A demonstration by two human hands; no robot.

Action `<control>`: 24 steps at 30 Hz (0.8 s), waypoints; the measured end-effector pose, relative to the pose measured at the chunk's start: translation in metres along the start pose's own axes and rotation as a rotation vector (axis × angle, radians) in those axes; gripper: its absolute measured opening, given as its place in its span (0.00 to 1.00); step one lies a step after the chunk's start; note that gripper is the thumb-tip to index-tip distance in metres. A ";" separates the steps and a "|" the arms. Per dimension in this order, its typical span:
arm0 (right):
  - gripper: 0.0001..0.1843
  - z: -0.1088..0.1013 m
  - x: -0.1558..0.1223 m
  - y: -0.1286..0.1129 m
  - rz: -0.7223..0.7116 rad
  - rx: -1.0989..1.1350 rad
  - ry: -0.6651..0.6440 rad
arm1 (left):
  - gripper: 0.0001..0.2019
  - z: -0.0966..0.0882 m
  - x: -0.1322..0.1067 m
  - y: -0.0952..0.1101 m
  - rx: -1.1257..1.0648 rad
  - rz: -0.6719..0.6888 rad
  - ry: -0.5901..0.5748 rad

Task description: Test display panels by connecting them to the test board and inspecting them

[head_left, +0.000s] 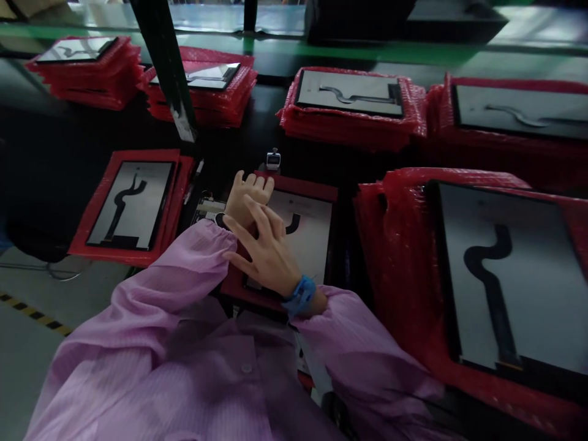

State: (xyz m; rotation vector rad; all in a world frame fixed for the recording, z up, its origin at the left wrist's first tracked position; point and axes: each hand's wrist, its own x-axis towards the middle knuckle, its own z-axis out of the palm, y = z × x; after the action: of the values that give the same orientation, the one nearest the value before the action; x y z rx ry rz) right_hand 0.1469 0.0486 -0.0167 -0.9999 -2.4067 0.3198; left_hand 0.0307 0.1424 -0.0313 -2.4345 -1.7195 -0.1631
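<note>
We see a display panel [312, 236] on a red board [316, 188], beneath both hands. Our right hand [271, 254] lies across our left hand [250, 199], its fingers spread and holding nothing visible. The left fingers curl loosely with the palm hidden, so we cannot tell whether they hold anything.

As for progress, we judge this panel to be at a pause, unwrapped and partly covered. More panels top the red bubble-wrap stacks [390, 245] at far left, far right and near right, but we cannot tell which are finished. (The metal tally counter [273, 160] beyond the board is too small to read.)

The panel is flat and rectangular, pale grey with dark edges and a curved black flex cable [293, 223]; the bubble wrap looks glossy and crinkled.
</note>
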 end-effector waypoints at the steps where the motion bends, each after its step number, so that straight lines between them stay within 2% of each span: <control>1: 0.30 -0.001 -0.001 0.001 0.016 0.023 0.029 | 0.24 -0.001 0.000 0.000 -0.003 -0.004 -0.001; 5: 0.25 0.004 -0.003 0.003 0.009 0.062 0.090 | 0.24 -0.004 -0.002 0.000 0.040 -0.005 0.004; 9: 0.17 0.013 -0.002 -0.002 -0.066 -0.029 0.110 | 0.25 -0.004 -0.004 0.002 0.080 -0.015 0.041; 15: 0.15 0.018 -0.003 -0.011 -0.153 -0.163 0.197 | 0.23 -0.006 -0.006 0.002 0.039 -0.030 0.047; 21: 0.13 0.020 0.003 -0.016 -0.090 -0.204 0.291 | 0.24 -0.005 -0.005 0.001 0.022 -0.059 0.050; 24: 0.13 0.021 0.009 -0.021 -0.099 -0.258 0.258 | 0.24 -0.006 -0.005 0.000 0.012 -0.081 0.052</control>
State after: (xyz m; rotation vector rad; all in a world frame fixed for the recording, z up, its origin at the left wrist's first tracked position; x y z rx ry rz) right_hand 0.1175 0.0400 -0.0223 -0.9602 -2.2866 -0.1520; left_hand 0.0289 0.1372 -0.0265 -2.3324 -1.7925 -0.2233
